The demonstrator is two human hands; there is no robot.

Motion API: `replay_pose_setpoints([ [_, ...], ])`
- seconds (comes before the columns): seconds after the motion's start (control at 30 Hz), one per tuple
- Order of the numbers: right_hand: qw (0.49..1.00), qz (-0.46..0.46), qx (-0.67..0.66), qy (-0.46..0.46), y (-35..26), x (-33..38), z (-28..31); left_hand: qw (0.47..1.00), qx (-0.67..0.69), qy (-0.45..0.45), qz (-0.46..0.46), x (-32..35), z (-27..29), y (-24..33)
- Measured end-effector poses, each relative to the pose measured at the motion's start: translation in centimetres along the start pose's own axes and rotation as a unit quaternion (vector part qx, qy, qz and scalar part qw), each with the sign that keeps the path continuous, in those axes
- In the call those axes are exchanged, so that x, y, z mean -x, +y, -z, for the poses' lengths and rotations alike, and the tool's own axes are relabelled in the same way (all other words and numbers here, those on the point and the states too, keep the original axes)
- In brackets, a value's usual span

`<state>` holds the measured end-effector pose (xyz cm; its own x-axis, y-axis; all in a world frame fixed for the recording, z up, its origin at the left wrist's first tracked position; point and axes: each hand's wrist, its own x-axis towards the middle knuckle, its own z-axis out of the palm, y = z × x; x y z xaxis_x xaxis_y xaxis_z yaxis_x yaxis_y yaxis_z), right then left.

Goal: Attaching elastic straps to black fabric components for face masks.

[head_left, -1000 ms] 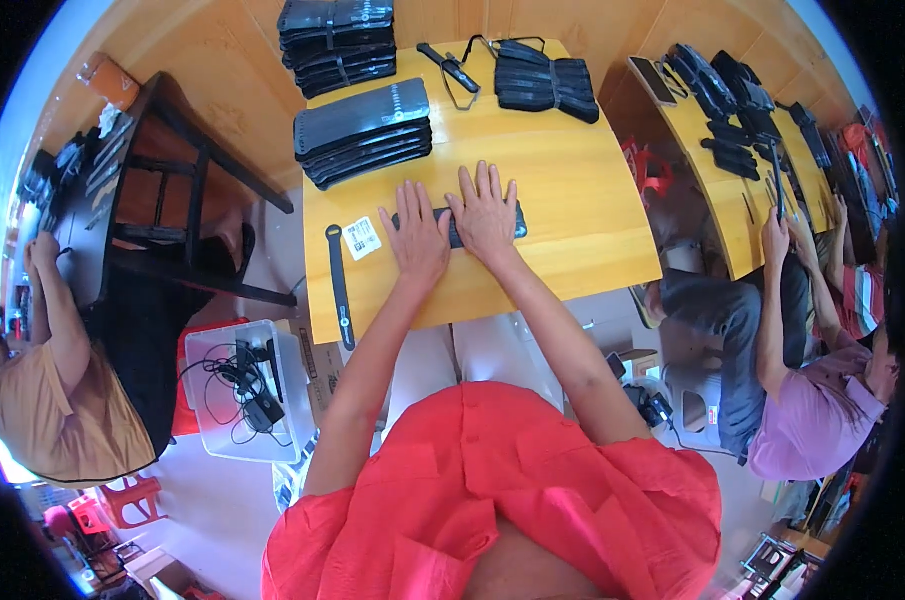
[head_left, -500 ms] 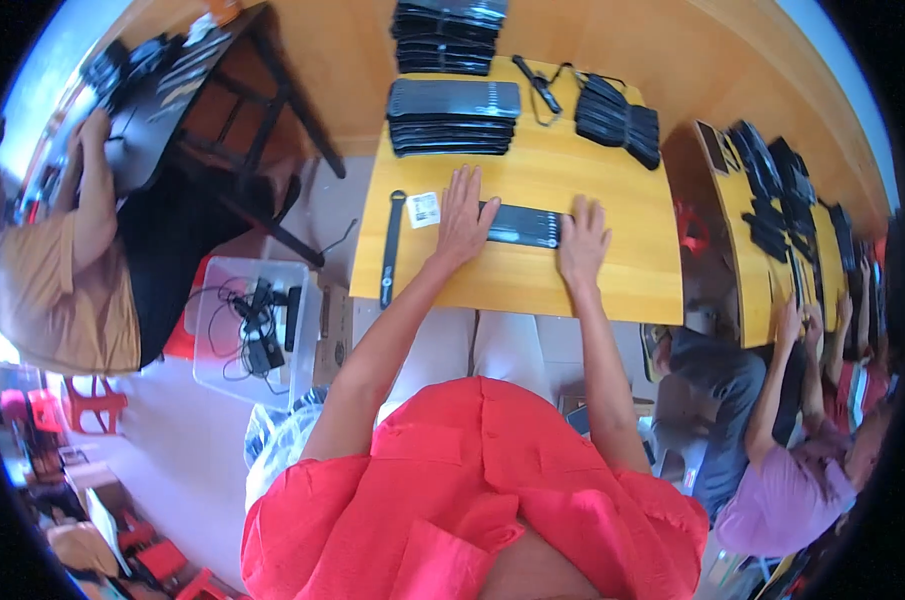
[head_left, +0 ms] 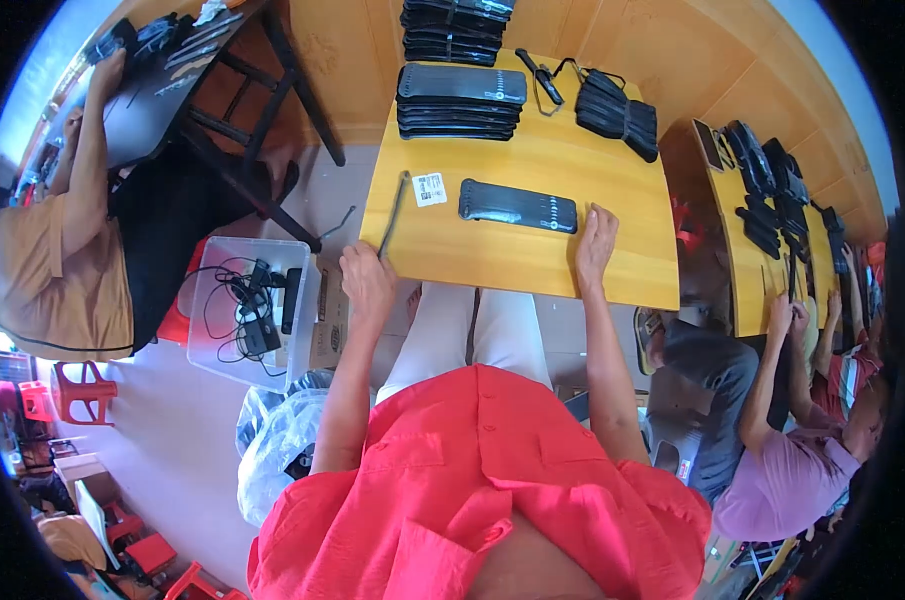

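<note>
My left hand (head_left: 367, 287) is at the table's near left edge, its fingers closed on the lower end of a narrow black strap (head_left: 396, 212). The strap stands turned on its edge and slants up and away from me. Just right of its far end lies a white printed label (head_left: 430, 189). A flat bundle of black straps in clear wrapping (head_left: 517, 206) lies in the middle, touched by neither hand. My right hand (head_left: 597, 243) rests on the tabletop just right of that bundle, fingers loosely stretched and nothing in them.
Wrapped black stacks (head_left: 460, 102) stand at the back of the yellow table (head_left: 482, 262). Tied black straps (head_left: 617, 115) lie back right. A clear bin of cables (head_left: 200, 335) is on the floor at left. Co-workers sit both sides, one in a brown shirt (head_left: 22, 270).
My left hand has left the bundle and moved down-left to the strap, which has turned from flat onto its edge. My right hand has slid slightly off the bundle's right end.
</note>
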<state>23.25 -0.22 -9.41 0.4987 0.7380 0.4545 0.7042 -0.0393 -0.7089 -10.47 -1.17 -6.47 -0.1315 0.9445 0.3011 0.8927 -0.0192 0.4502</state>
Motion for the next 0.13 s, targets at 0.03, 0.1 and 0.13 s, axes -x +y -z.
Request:
replay_pose_setpoints([
  [0.03,1.000,0.000,-0.014,0.001,0.0,0.0,0.1,1.000,0.009,-0.012,0.010,-0.2,0.2,-0.1],
  [0.1,0.999,-0.033,-0.036,0.000,0.2,0.2,0.5,0.992,0.046,-0.087,0.073,-0.5,0.8,-0.5],
  [0.13,0.996,-0.069,-0.061,-0.004,0.2,0.5,0.7,0.982,0.059,-0.135,0.117,-0.7,1.7,-0.6],
])
